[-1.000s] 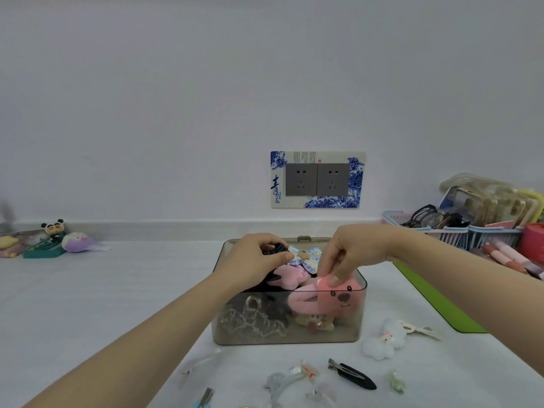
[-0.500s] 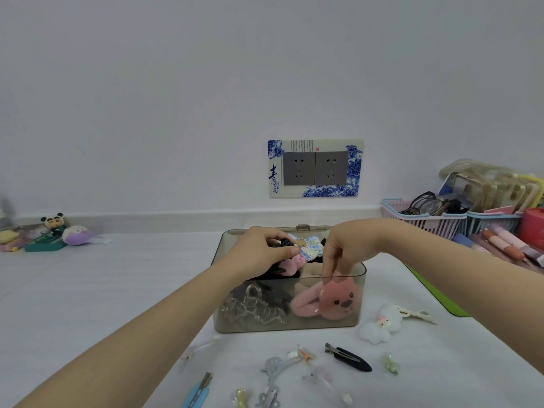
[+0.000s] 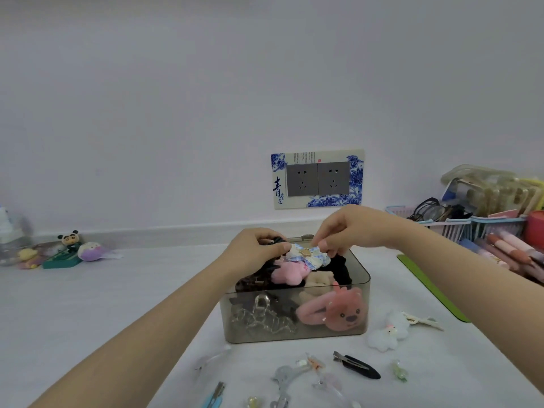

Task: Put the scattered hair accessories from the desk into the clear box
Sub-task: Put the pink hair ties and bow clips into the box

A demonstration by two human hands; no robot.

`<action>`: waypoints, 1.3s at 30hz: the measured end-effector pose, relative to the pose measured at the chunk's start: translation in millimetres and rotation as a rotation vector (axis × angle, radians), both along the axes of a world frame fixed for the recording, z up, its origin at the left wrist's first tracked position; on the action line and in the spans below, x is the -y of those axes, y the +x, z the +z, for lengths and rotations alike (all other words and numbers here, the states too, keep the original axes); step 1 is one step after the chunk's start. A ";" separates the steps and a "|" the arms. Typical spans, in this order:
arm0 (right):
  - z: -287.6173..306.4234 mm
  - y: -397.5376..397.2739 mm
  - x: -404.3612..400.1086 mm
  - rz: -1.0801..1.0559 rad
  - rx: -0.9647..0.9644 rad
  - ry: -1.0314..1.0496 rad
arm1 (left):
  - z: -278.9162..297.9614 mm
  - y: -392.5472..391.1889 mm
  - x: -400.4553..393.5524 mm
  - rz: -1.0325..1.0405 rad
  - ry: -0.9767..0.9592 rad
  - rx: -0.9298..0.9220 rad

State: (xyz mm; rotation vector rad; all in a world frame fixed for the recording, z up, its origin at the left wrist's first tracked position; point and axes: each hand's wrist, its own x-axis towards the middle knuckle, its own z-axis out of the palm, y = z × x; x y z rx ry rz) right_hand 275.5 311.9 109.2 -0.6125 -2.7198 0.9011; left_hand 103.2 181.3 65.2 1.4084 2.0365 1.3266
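The clear smoky box [image 3: 361, 280] stands mid-desk, filled with a pink plush clip [image 3: 332, 313], a pink flower piece [image 3: 287, 273], black scrunchies and clear claw clips [image 3: 259, 319]. Over its back half my left hand [image 3: 253, 254] and my right hand [image 3: 350, 231] both pinch a blue-and-white checked bow [image 3: 306, 257] from opposite ends. Several clips lie in front of the box: a black clip [image 3: 357, 368], a white fluffy clip [image 3: 387, 334], a blue clip [image 3: 214, 396].
A green mat [image 3: 426, 284] and baskets [image 3: 447, 228] of glasses and pens stand at the right. Small toys [image 3: 70, 248] sit at the far left by the wall. A socket plate [image 3: 318, 178] is on the wall behind the box.
My right hand let go of the pink plush clip, now resting inside the box, and rose to pinch the checked bow that my left hand holds.
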 end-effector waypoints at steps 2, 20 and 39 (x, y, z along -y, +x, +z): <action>-0.6 -0.2 4.1 -0.037 -0.136 -0.073 | 8.0 -6.9 3.0 0.008 -0.007 0.037; -38.7 -13.6 -17.7 -0.468 -0.586 -0.199 | 1.2 33.3 -67.2 -0.271 -0.105 -0.152; -25.3 0.0 -31.0 -0.457 -0.678 -0.330 | 14.5 34.6 -100.4 -0.247 -0.254 -0.052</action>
